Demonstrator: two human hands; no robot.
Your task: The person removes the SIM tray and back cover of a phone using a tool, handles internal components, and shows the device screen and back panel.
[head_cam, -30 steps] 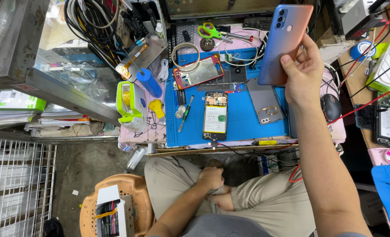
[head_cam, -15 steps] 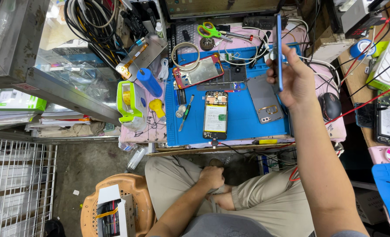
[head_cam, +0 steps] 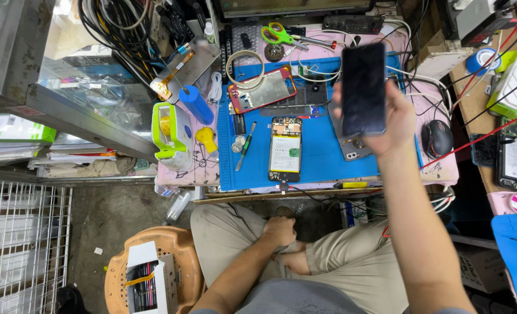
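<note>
R hand [head_cam: 393, 119] is raised over the bench w/ fingers wrapped round a dark phone [head_cam: 363, 90], gripping it by the lower part; thumb side on the phone's right edge, fingertips peeking past its left edge. Phone's long axis runs roughly up-down in the frame, top end pointing away from the person toward the back of the bench, dark glass face turned to the camera, screen unlit. It's held in the air above the right part of the blue work mat [head_cam: 316, 157], not touching it. Phone's bottom end is hidden behind the palm, so can't tell what's on that edge. L hand [head_cam: 280, 230] rests low on the lap, curled loosely, holding nothing that shows; fingers partly tucked between the legs so grip is hard to read. Relative to the blue work mat: an opened phone w/ exposed insides [head_cam: 285, 148] lies at its centre, long axis same way as the held one; a red-framed phone body [head_cam: 262, 91] sits tilted at its upper left; a grey back cover [head_cam: 351, 148] lies under the held phone, mostly covered by hand; a screwdriver [head_cam: 246, 145] is left of centre. Green-handled scissors [head_cam: 277, 34] lie beyond the mat's far edge, a black mouse [head_cam: 437, 138] just off its right side
</note>
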